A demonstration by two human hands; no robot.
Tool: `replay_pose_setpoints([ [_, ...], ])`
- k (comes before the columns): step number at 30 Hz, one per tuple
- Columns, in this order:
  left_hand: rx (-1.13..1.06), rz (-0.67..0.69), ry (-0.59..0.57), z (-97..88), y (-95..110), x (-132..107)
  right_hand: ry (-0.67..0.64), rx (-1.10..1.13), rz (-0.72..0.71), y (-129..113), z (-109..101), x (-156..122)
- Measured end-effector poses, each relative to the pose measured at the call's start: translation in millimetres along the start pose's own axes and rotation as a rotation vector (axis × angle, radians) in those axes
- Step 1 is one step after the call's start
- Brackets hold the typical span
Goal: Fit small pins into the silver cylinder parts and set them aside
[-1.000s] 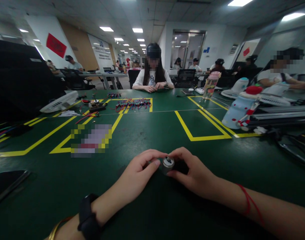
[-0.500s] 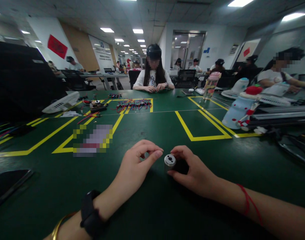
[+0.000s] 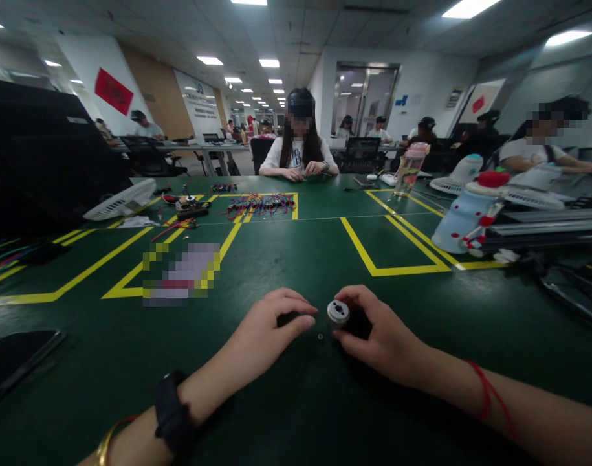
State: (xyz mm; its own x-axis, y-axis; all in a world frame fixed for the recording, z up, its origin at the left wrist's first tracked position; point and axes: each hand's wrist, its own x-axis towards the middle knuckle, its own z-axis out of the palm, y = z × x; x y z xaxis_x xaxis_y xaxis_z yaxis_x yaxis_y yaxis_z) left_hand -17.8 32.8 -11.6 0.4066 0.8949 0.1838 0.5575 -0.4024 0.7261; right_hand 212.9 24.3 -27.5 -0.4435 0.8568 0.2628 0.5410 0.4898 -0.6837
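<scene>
My right hand [image 3: 379, 336] grips a small round metal cylinder [image 3: 338, 312], silver face up, just above the green table [image 3: 296, 401]. My left hand [image 3: 271, 327] lies close on its left, fingers curled with thumb and forefinger pinched; what they hold is too small to make out. A tiny dark piece [image 3: 319, 336], like a small ring, lies on the mat between the two hands. A black watch and a gold bangle sit on my left wrist, a red string on my right.
Yellow tape lines [image 3: 373, 259] mark boxes on the mat. Coloured wires [image 3: 259, 204] and small parts lie far ahead, where another person [image 3: 298, 145] sits working. A white fan [image 3: 121, 197] is at left, a pale blue bottle [image 3: 463, 217] and metal rails at right, a dark tablet [image 3: 14, 359] at near left.
My left fingers came off the cylinder's face, lifted in a pinch, then lowered to the table. A tiny dark piece now lies on the mat between my hands. The right hand kept its hold.
</scene>
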Motion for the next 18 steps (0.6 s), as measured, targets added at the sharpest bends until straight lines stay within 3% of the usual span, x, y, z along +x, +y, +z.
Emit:
replay_pose_setpoints([
  [4, -0.108, -0.170, 0.110, -28.4, -16.3, -7.9, 0.066, -0.071, 0.062, 16.8, -28.8, -9.3],
  [8, -0.180, -0.311, 0.227, -50.6, -45.5, -26.3, 0.236, -0.275, 0.239, 63.4, -87.3, -38.6],
  [13, -0.268, -0.325, 0.311, -55.1, -63.4, -37.6, 0.486, -0.507, 0.541, 128.9, -164.2, -92.4],
  [16, -0.260, -0.321, 0.294, -53.2, -62.9, -36.9, 0.514, -0.611, 0.672, 153.4, -192.6, -116.8],
  [18, -0.259, -0.324, 0.291, -52.5, -61.9, -36.6, 0.478, -0.647, 0.693, 160.0, -200.4, -124.0],
])
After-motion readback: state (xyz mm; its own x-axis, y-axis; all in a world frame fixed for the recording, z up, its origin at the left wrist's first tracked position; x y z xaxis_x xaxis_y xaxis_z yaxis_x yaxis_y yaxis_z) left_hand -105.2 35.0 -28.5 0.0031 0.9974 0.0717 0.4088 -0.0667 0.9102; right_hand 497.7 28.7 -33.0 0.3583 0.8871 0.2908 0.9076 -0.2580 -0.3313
